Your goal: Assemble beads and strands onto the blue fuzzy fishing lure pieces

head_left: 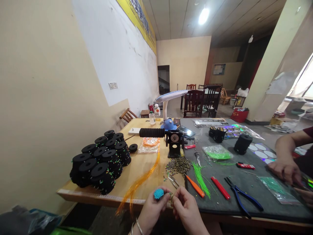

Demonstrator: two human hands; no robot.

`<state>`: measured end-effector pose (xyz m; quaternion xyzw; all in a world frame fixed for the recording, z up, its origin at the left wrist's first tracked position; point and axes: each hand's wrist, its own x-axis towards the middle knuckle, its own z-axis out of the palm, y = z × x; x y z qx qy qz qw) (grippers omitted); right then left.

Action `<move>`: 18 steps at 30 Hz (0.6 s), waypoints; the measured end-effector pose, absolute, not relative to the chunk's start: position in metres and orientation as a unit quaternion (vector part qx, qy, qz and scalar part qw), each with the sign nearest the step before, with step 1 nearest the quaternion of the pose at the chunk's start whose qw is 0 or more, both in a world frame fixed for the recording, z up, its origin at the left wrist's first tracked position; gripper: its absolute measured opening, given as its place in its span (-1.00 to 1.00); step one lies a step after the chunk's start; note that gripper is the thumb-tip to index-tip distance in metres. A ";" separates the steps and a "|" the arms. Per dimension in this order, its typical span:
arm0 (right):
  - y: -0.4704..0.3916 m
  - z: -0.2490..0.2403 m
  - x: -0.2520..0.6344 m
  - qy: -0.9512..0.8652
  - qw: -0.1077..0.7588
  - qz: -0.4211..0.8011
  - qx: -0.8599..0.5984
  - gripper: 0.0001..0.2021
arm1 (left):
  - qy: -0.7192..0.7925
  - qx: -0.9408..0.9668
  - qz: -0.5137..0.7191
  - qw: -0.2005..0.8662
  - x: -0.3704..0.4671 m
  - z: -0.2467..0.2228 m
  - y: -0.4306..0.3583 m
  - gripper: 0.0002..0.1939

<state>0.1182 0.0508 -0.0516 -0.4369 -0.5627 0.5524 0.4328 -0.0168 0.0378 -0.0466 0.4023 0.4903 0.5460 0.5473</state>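
Observation:
At the table's front edge, my left hand (153, 207) is closed with a turquoise bundle (158, 194) standing out of its grip; the bundle's rounded top looks grainy. My right hand (186, 206) meets it fingertip to fingertip, thumb and forefinger pinched. Something tiny and yellowish shows between the fingertips, too small to name. Just beyond the hands lie tweezers (173, 181) and a heap of small metallic beads (179, 165). An orange-handled tool (195, 186) and bright green strands (201, 179) are to the right. Orange strands (144, 176) trail over the table on the left.
Black spools (100, 170) crowd the table's left side. A black winding device (174, 143) stands ahead, with a lamp (168, 124) behind it. On the grey mat lie a red lighter (220, 188) and blue-handled pliers (244, 195). Another person's hand (285, 169) works at right.

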 end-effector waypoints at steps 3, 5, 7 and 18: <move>0.050 -0.050 0.118 -0.567 0.431 0.550 -0.436 -0.70 | 0.490 0.400 0.546 0.549 -0.018 -0.049 0.038 -0.52; 0.050 -0.050 0.118 -0.569 0.428 0.548 -0.439 -0.71 | 0.486 0.403 0.546 0.551 -0.018 -0.050 0.038 -0.53; 0.050 -0.049 0.119 -0.570 0.427 0.544 -0.443 -0.71 | 0.485 0.407 0.544 0.550 -0.018 -0.049 0.038 -0.53; 0.051 -0.050 0.119 -0.574 0.419 0.543 -0.448 -0.76 | 0.498 0.417 0.540 0.535 -0.018 -0.050 0.039 -0.46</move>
